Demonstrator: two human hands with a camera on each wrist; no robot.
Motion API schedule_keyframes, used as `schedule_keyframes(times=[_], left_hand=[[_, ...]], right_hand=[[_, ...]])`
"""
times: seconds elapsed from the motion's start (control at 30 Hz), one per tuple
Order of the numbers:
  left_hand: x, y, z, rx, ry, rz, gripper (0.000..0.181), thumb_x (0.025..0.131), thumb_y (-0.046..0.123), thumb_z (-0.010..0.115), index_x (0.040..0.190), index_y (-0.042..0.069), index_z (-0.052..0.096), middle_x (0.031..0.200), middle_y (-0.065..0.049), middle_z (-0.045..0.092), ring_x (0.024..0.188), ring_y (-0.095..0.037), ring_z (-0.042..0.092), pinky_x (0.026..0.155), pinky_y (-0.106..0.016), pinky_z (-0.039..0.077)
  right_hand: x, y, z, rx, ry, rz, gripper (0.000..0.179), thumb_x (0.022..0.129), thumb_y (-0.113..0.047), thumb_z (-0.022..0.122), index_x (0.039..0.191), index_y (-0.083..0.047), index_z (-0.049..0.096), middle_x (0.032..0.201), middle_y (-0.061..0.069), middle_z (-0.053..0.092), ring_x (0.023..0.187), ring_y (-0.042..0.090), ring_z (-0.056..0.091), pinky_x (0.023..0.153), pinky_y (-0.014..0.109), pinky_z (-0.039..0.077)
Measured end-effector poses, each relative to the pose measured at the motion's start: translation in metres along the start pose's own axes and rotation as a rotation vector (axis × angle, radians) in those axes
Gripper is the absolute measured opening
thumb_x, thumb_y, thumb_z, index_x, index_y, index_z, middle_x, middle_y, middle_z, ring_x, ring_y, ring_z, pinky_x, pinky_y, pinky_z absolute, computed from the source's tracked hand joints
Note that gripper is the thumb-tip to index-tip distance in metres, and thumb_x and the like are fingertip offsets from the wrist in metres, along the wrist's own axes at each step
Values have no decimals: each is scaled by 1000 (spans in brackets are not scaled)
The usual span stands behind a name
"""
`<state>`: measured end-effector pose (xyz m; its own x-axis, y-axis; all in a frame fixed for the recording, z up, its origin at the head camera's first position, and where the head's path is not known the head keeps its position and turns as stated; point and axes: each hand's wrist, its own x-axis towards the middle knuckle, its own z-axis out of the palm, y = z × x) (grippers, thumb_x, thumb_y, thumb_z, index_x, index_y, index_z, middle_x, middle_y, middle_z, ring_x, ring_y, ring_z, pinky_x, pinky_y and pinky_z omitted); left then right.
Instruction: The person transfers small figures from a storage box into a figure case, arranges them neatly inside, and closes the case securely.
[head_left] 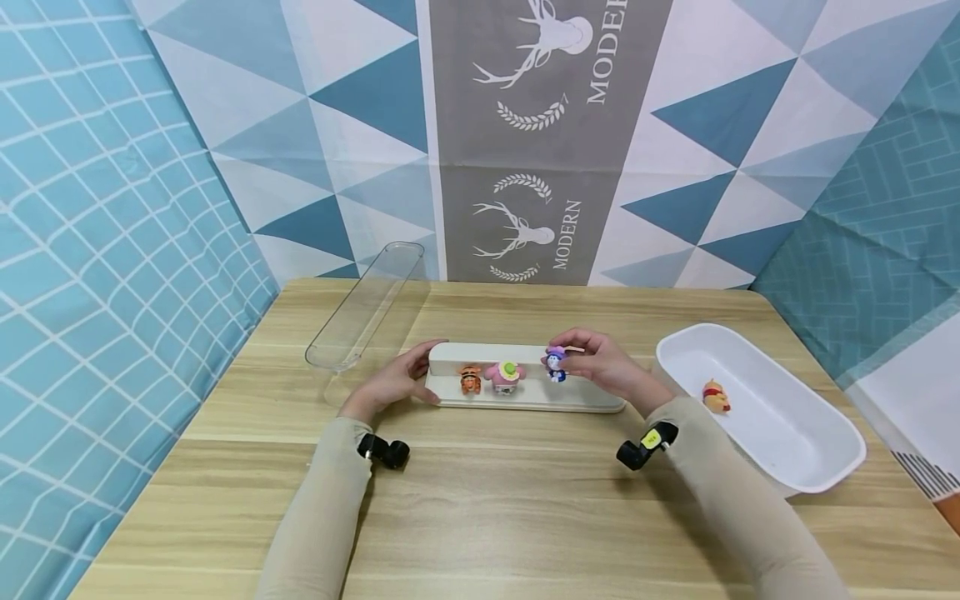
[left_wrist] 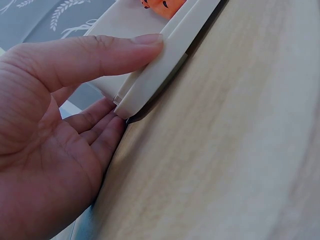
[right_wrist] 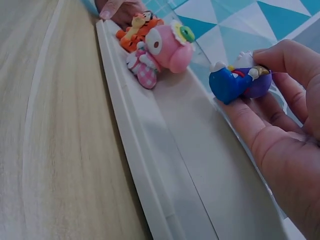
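A cream two-step display base (head_left: 534, 398) lies lengthwise across the table. My left hand (head_left: 396, 377) grips its left end, the thumb on the front edge and the other fingers round the end. On the lower step stand an orange tiger figurine (head_left: 470, 381) and, just right of it, a pink figurine with a yellow-green flower (right_wrist: 167, 47). Over the right part of the base, my right hand (head_left: 606, 368) pinches a blue and purple figurine (right_wrist: 230, 86) between thumb and fingers. In the right wrist view this figurine is tipped sideways, held above the step.
A clear plastic cover (head_left: 367, 308) stands at the back left, beyond my left hand. To the right is a white tub (head_left: 787, 433) with a yellow and red bear figurine (head_left: 716, 397) inside. Patterned cloth hangs behind the wooden table (head_left: 487, 517) and at its sides.
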<state>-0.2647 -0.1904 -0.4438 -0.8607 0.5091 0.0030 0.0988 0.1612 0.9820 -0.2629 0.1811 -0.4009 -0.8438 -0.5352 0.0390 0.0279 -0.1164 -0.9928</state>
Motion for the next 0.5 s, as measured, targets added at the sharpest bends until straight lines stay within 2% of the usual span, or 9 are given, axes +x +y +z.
schedule_keyframes(times=[0.13, 0.5], left_hand=[[0, -1, 0, 5, -4, 7, 102, 66, -20, 76, 154, 0, 29, 151, -24, 38, 142, -38, 31, 119, -44, 22], [0, -1, -1, 15, -5, 11, 102, 66, -20, 77, 154, 1, 29, 150, -24, 39, 141, -37, 33, 119, -43, 23]], right_hand=[[2, 3, 2, -63, 17, -21, 37, 90, 16, 56, 103, -16, 69, 103, -1, 70, 99, 11, 67, 85, 25, 56], [4, 13, 1, -232, 29, -72, 26, 87, 12, 64, 111, 2, 64, 107, 3, 70, 101, 12, 67, 88, 26, 55]])
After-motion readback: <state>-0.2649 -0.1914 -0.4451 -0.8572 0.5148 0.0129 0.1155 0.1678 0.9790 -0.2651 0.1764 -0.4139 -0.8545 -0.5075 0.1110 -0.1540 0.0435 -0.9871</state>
